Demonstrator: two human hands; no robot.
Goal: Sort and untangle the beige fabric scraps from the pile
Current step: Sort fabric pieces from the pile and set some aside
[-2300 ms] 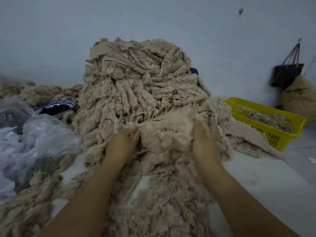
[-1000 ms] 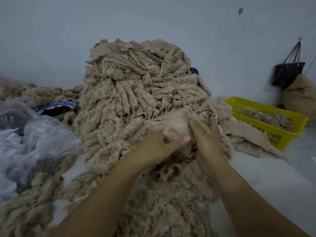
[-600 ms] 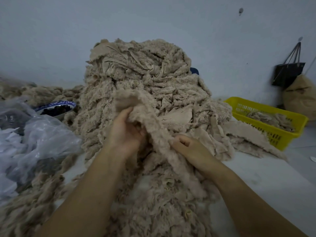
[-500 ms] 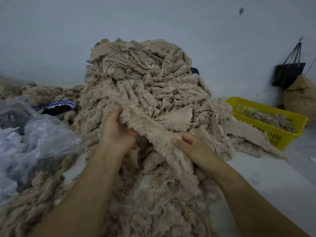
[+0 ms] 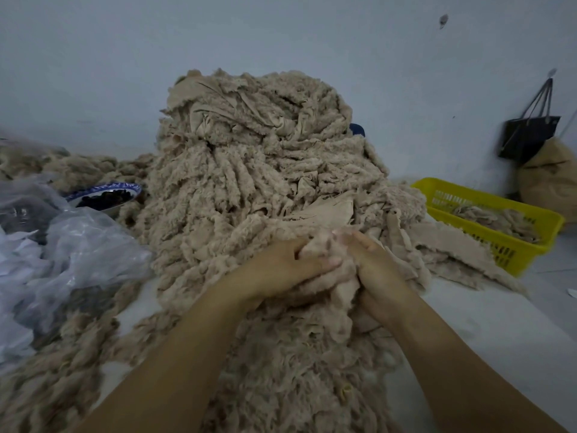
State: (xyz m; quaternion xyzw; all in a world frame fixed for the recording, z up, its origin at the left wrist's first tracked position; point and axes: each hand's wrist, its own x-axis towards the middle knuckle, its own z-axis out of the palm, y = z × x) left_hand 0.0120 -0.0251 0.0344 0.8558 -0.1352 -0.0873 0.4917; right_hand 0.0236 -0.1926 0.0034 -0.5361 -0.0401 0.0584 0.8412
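Both hands meet at the foot of the pile (image 5: 256,170), the left hand (image 5: 281,270) and right hand (image 5: 379,270) closed from either side on one fuzzy scrap (image 5: 324,257), fingers curled into it and pressed almost together. That scrap sits just in front of the person, at about 6 o'clock from the pile's peak, with its tail running down into the loose fabric below. Very little looks sorted: the pile rises tall and knotted, and more strips trail over the table (image 5: 487,323) toward 7 and 8 o'clock beside a plastic bag (image 5: 71,245). The yellow basket (image 5: 512,254) at 3 o'clock holds only a thin layer of scraps. A bowl (image 5: 106,195) sits at 9 o'clock. I'd judge the work is in its early part, most of it still ahead.
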